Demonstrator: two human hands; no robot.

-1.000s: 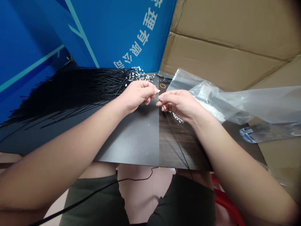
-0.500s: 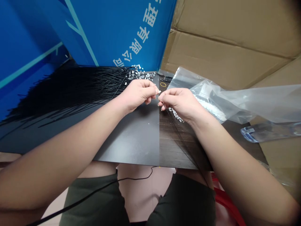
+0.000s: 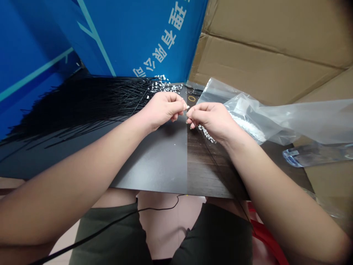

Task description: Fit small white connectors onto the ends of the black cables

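Observation:
My left hand [image 3: 169, 108] pinches a small white connector [image 3: 188, 107] between thumb and forefinger above the table. Right beside it, my right hand [image 3: 205, 116] is closed on a thin black wire [image 3: 213, 154], which trails down over the table's front edge. The fingertips of both hands almost meet, and whether the wire's end sits in the connector is hidden by them. Beneath my right hand lies a small pile of loose white connectors [image 3: 207, 134]. Behind my left hand spreads a large bundle of black wires [image 3: 91, 97], with white connectors on their right ends.
A clear plastic bag [image 3: 245, 114] of white pieces lies at the right, near a clear plastic item [image 3: 317, 154]. A yellow ring [image 3: 191, 98] rests at the back. A blue panel [image 3: 124, 36] and cardboard [image 3: 261, 48] wall in the table [image 3: 154, 162]. A black cable [image 3: 116, 222] hangs below.
Both hands stay almost in place, pinching as before. The black wire trailing from my right hand has shifted slightly.

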